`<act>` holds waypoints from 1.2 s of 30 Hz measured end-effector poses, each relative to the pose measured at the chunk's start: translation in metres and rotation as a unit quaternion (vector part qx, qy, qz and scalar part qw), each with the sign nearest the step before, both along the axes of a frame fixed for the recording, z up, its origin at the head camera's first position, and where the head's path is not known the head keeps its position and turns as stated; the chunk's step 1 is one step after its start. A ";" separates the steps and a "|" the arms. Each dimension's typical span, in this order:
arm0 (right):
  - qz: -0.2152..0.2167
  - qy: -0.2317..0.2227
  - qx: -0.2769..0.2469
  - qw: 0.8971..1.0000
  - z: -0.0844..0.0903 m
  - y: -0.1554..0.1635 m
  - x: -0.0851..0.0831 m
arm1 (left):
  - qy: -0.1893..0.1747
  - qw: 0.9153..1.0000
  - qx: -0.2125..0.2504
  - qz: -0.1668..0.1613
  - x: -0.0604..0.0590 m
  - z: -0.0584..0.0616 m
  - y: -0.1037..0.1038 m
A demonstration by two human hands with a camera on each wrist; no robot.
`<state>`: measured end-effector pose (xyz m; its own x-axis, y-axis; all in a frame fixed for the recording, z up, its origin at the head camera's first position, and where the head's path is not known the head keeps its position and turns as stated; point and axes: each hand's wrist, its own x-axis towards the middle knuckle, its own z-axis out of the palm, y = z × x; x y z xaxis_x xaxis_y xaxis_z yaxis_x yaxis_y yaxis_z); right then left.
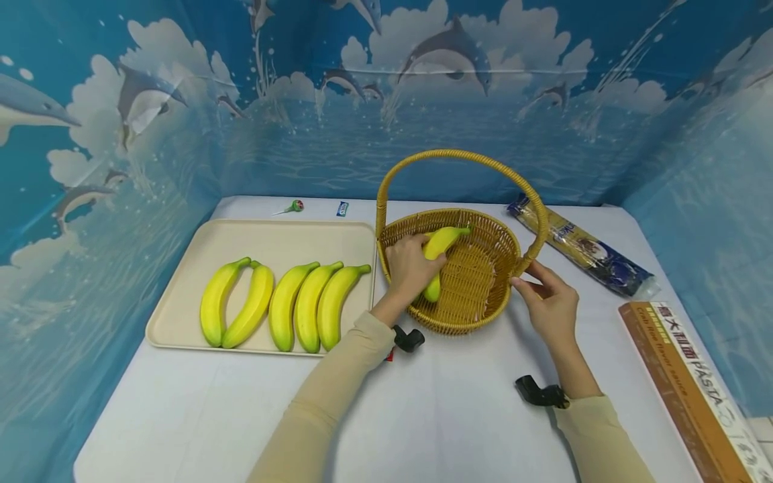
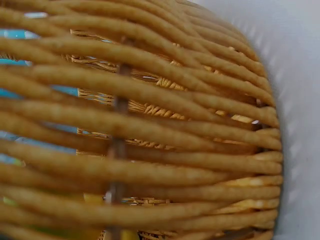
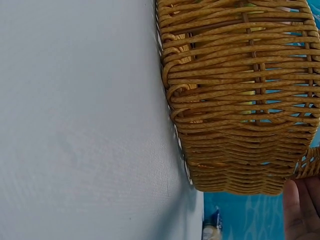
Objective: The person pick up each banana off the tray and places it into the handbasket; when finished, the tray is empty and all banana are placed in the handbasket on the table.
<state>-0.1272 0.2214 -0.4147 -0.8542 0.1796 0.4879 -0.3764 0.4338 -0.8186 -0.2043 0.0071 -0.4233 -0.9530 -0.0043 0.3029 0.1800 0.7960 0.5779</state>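
In the head view my left hand reaches inside the wicker basket and grips a yellow banana, thumb across its near side. A bit of yellow shows behind the fingers; whether it is another banana I cannot tell. At the basket's right side my right hand pinches the rim where the arched handle joins. The right wrist view shows its fingers against that rim. Only the woven wall fills the left wrist view, hiding the left hand. Several bananas lie on the beige tray at left.
Behind the tray lie a lollipop and a small blue-white packet. To the right are a pasta bag and a long pasta box. A small red item shows beside the left wrist. Dolphin-print curtains surround the white table.
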 end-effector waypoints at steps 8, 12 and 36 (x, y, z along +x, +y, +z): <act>0.002 0.001 -0.006 1.000 0.000 0.000 0.001 | -0.042 0.999 -0.014 0.007 0.003 0.001 0.001; 0.001 0.005 -0.008 1.000 -0.001 0.001 0.000 | -0.061 0.998 -0.018 0.008 0.003 0.001 0.002; 0.002 0.005 -0.022 1.000 -0.032 0.016 -0.018 | -0.038 0.998 -0.030 -0.027 0.000 0.000 0.002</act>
<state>-0.1453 0.2374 -0.4464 -0.8504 0.1972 0.4877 -0.3860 0.3961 -0.8331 -0.2042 0.0086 -0.4237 -0.9714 0.0644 0.2285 0.1820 0.8199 0.5427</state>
